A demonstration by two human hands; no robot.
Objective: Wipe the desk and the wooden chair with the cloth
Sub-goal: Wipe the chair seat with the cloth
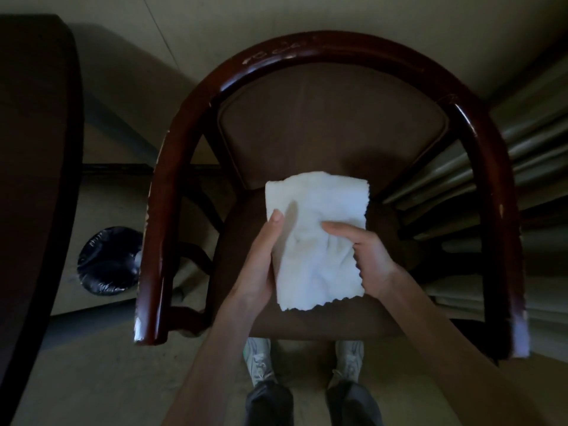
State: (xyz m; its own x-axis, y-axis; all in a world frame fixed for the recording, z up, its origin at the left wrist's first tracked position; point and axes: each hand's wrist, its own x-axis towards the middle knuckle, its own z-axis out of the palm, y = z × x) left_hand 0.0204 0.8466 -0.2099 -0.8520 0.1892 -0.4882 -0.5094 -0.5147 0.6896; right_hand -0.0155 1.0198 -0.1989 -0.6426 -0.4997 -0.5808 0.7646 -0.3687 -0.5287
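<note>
From the head camera, looking straight down, a white cloth (316, 238) is held between both hands over the brown seat (307, 315) of the wooden chair (307, 47); whether it touches the seat cannot be told. The cloth is a folded rectangle, lengthwise away from the person, with a ragged near edge. The left hand (261, 262) grips its left edge, thumb lying on top and the other fingers hidden beneath. The right hand (365, 256) grips the right edge, one finger stretched across the cloth's top towards the middle and the rest curled round the edge. The chair faces the person, its dark red rail curving round from arm to arm, with pale worn patches at both arm ends. The dark desk (40, 133) fills the left border, well apart from the cloth. Between desk and chair, on the floor, stands a round bin (107, 261) lined with a black bag. Two pale shoes (259, 364) show below the seat's front edge.
</note>
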